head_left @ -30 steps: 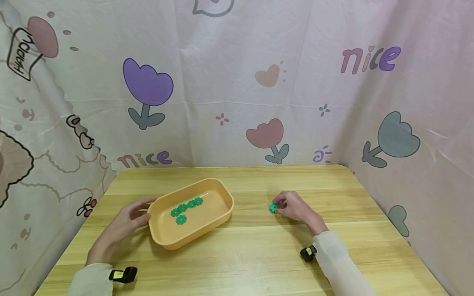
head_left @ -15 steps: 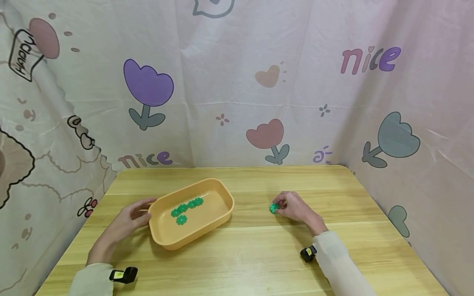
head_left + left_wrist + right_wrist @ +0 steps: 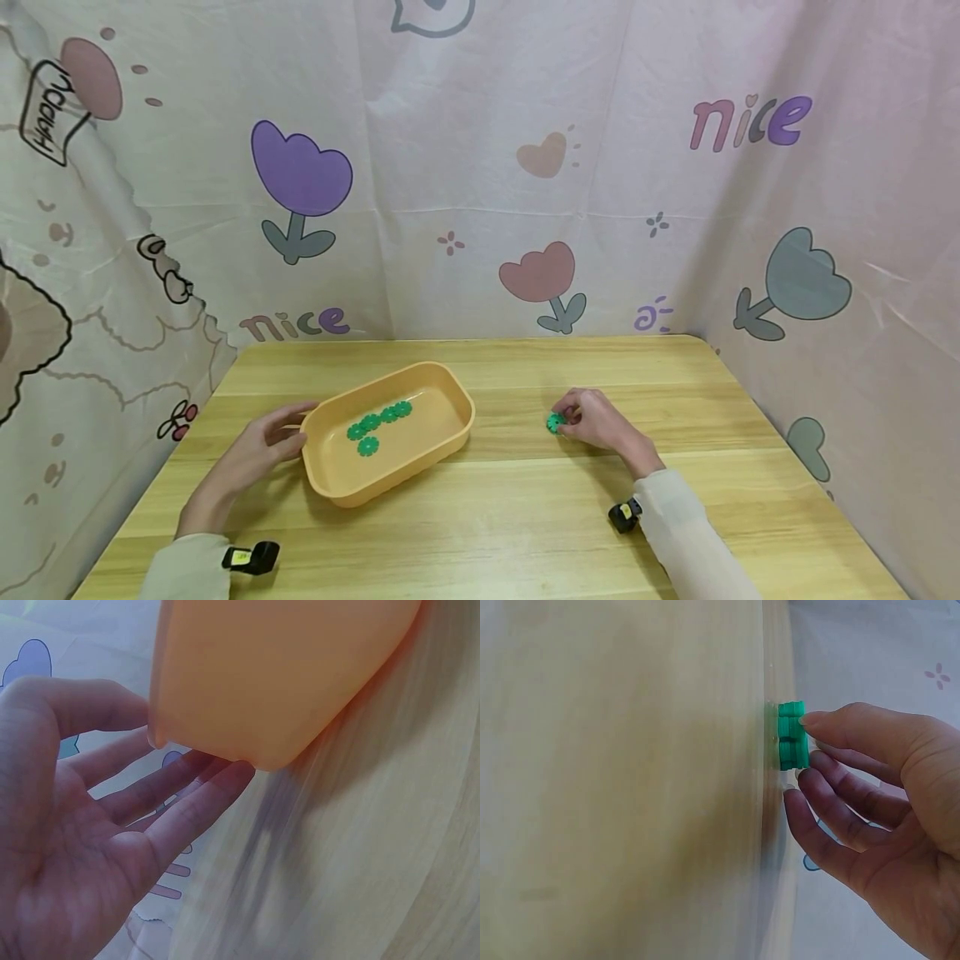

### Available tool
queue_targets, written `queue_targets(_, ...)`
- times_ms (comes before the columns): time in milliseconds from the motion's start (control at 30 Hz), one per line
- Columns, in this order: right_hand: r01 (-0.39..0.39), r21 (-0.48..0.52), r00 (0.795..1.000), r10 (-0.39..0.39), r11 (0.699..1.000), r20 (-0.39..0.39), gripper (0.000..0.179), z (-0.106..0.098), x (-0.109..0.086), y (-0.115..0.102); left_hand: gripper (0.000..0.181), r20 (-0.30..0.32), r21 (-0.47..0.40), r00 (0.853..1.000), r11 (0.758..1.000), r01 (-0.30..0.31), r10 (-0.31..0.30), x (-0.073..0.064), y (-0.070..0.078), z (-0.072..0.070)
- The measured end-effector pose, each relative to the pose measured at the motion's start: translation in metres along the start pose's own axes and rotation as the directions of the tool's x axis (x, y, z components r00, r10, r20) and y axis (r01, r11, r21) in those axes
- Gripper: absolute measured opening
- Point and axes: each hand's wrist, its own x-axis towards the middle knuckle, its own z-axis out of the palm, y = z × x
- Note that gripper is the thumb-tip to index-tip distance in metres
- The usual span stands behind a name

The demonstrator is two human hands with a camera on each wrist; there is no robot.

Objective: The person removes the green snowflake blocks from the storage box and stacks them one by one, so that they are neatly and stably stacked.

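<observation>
A yellow-orange plastic tray with rounded corners sits left of centre on the table. My left hand touches its left end, thumb at the rim and fingers extended against the end wall, as the left wrist view shows from close by. Inside the tray lie several green notched discs, flat on the bottom, most of them in a slanting row. To the right of the tray, my right hand pinches a small stack of green notched discs between thumb and fingers, low over the wood. The stack's layered edge shows in the right wrist view.
Both hands work on a light wooden table with a rounded far edge. A patterned cloth hangs behind it and along both sides. Each wrist carries a small black camera on a strap.
</observation>
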Motion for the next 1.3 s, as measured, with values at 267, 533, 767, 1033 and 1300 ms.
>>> queue_targets(267, 0.005, 0.024, 1.0, -0.005, 1.0, 0.001, 0.022, 0.001, 0.0, 0.002, 0.053, 0.001, 0.003, 1.0, 1.0, 0.004, -0.004, 0.0, 0.0, 0.0)
queue_targets(533, 0.027, 0.042, 1.0, -0.027, 0.999, -0.003, 0.022, 0.001, -0.001, 0.005, 0.052, 0.003, -0.005, 1.0, 1.0, -0.004, 0.004, 0.0, 0.0, 0.0)
queue_targets(767, 0.022, 0.111, 1.0, -0.023, 0.994, 0.001, 0.026, -0.003, -0.002, 0.007, 0.052, 0.001, 0.0, 1.0, 1.0, -0.009, 0.009, 0.001, -0.001, 0.0)
queue_targets(1033, -0.003, 0.401, 0.998, -0.022, 0.916, 0.058, 0.046, -0.009, 0.003, -0.007, 0.052, 0.0, -0.001, 1.0, 1.0, -0.002, 0.002, -0.001, 0.002, 0.0)
queue_targets(1300, 0.106, 0.526, 0.985, -0.162, 0.844, 0.062, 0.045, 0.0, 0.025, -0.04, 0.052, -0.005, 0.011, 0.999, 0.999, -0.048, 0.048, -0.002, 0.005, 0.0)
